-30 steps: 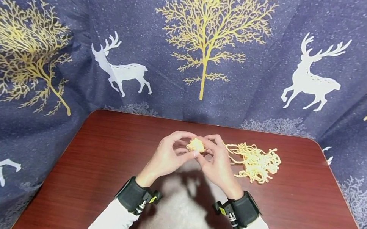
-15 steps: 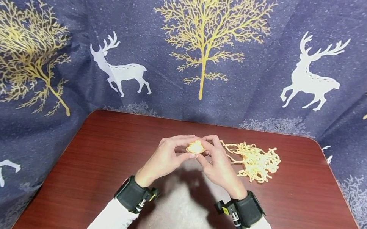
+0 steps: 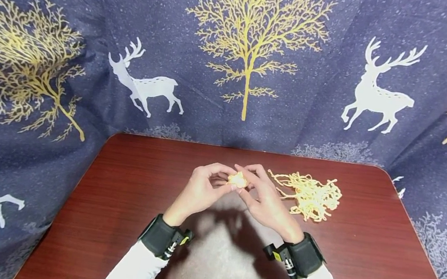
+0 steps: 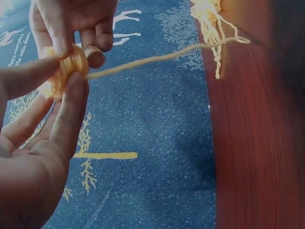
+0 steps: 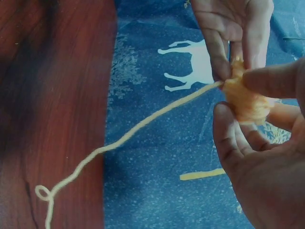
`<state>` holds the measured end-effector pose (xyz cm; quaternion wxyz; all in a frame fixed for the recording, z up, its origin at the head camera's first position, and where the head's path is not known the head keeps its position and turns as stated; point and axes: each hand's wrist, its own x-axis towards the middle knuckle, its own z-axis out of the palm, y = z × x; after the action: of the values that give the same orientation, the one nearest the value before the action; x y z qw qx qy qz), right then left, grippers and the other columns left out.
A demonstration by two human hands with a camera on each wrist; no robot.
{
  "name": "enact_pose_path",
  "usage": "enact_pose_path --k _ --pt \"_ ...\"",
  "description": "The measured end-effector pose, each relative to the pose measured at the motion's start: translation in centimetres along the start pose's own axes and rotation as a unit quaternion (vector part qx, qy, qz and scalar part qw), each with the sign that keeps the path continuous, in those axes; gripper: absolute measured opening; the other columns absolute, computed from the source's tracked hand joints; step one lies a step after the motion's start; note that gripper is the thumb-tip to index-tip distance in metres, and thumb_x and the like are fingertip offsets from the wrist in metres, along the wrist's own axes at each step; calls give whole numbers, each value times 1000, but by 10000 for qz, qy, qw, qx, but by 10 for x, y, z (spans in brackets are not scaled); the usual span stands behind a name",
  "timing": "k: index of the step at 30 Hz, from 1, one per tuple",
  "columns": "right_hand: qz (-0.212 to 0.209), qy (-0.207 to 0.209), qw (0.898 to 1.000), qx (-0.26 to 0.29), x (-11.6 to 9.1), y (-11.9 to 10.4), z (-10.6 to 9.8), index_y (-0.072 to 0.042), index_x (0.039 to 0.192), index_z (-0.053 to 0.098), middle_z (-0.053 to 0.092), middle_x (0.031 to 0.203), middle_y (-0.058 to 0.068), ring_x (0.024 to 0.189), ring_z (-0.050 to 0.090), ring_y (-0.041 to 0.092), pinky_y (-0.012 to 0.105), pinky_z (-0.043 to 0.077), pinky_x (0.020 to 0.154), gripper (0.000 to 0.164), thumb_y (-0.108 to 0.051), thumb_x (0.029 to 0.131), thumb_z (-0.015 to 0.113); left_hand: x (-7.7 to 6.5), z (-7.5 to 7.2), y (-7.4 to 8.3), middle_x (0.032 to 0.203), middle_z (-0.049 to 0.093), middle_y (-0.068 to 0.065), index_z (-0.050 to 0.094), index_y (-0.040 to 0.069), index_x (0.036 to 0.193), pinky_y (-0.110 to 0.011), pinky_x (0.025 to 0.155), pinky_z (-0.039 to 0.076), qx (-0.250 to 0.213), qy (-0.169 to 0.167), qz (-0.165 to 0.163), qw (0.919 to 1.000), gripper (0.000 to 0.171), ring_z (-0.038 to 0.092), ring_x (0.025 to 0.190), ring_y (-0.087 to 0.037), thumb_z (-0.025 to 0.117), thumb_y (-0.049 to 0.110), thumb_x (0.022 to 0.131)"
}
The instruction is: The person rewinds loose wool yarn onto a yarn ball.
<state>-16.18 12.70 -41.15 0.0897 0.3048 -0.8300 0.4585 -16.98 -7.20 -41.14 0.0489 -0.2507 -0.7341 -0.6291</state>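
A small wound ball of pale yellow yarn [image 3: 237, 180] is held up between both hands, above the far middle of the table. My left hand [image 3: 203, 189] pinches it between thumb and fingers from the left. From the other side my right hand [image 3: 264, 199] grips it with thumb and fingertips. Wraps of yarn show on the ball [image 4: 72, 64] in the left wrist view. A single yarn strand [image 5: 138, 125] runs from the ball down to the table in the right wrist view. Fingers cover part of the ball.
A loose tangle of the same yarn [image 3: 313, 199] lies on the reddish-brown table [image 3: 376, 260], right of the hands. Behind the table hangs a dark blue cloth [image 3: 211, 101] printed with deer and trees. Each wrist wears a black camera band [image 3: 159, 236].
Both hands stay at nearly the same place with the yarn ball between them. Their fingers shift slightly around it. The tangle on the table looks almost unchanged.
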Motion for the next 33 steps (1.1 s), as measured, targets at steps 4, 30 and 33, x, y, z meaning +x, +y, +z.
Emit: enact_pose_path --k 4,30,33 --pt "84 295 9970 704 -2 3 0 -5 142 54 61 121 6 101 62 18 32 56 90 60 0 87 78 0 -1 1 103 71 -25 67 -11 113 -34 85 60 -430 20 -145 9990 30 70 95 -33 74 -12 84" --pt "-106 1315 9619 2393 -5 9 7 13 113 65 63 109 25 94 68 12 27 59 83 41 25 75 71 -1 -1 10 122 66 -21 69 -8 120 -35 93 57 -526 -259 -67 9983 38 69 105 -29 78 -8 83" --pt "60 1297 9671 2189 -5 9 5 9 118 62 66 110 21 94 67 16 30 59 85 45 18 77 76 -1 0 12 114 70 -23 68 -11 117 -35 90 58 -563 -6 -175 9983 35 70 102 -32 77 -9 83"
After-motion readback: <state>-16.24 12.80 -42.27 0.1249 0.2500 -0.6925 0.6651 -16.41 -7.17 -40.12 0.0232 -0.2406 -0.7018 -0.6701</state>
